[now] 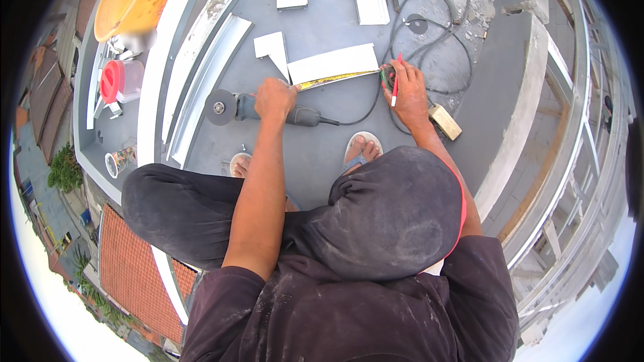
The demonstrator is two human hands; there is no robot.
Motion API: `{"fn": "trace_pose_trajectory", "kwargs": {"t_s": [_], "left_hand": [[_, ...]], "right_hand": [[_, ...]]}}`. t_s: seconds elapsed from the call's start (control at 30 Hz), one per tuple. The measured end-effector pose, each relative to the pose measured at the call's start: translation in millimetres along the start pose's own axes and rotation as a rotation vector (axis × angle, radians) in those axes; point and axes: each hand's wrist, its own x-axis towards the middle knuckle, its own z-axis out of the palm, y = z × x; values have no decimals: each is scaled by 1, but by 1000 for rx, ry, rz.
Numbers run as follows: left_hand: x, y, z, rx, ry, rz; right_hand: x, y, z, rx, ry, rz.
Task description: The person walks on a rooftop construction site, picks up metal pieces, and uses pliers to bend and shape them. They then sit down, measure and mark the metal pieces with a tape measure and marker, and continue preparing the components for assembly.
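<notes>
Grips yellow metal tape blade in left hand, dark rounded case plus red-white marker in right hand; apparently measures flat white panel (should mark next).

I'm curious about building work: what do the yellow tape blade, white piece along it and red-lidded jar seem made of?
Yellow tape blade: probably coated metal; glossy, spanning nearly straight.
White piece: painted metal or plastic; its smooth, even face fits both.
Jar: likely smooth plastic; see-through walls.

Grey floor, low concrete wall
</notes>
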Motion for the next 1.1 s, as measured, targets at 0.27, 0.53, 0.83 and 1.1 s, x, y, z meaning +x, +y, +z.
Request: {"fn": "trace_pose_trajectory", "kwargs": {"t_s": [0.27,0.53,0.83,1.1], "left_hand": [[5,-11,-11,-1,-76,-8],[-3,-7,-11,17,-66,-43],[5,-3,-7,-62,-22,7],[-7,16,-3,-168,74,-16]], "right_hand": [[23,-8,-28,16,-165,-32],[32,-3,-41,60,-286,-67],[40,15,-38,103,-334,-79],[58,23,-38,87,-240,-140]]}}
